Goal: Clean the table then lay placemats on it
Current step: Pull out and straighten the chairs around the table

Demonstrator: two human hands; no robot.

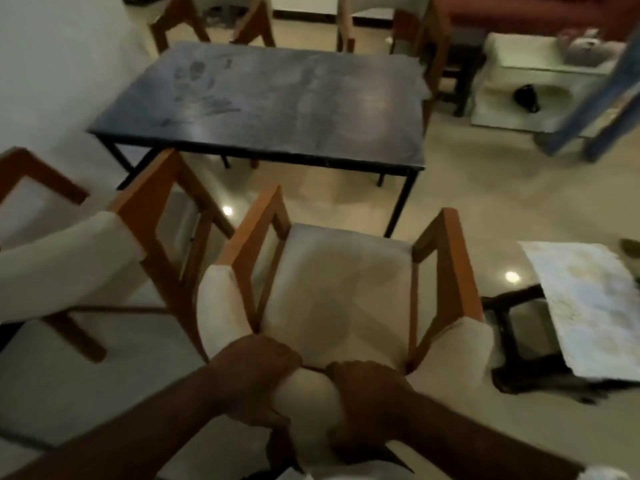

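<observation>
Head view: looking down over a chair point(346, 289) toward a dark table point(277, 109) (the whole picture is soft with blur).
Left hand point(256, 379): is gripping the top of the chair's cream backrest point(311, 389), with the fingers curled tightly over the padding.
Right hand point(367, 400): is gripping the same backrest just right of the left hand, with the fingers wrapped over the padded top edge.
Chair: is standing near, with wooden arms on either side of a cream seat, facing the table and apart from it.
Table: is standing far in the middle, beyond the chair. Grey smudges are showing on its dark top, heaviest toward the far left.
Second chair point(149, 216): is standing at the near left, just beside the held chair.
Patterned sheet point(595, 306): is lying flat on a dark stand point(512, 341) at the right, overhanging its edges.
White low table point(502, 109): is standing at the far right, with a small black object point(526, 97) resting on it.
</observation>
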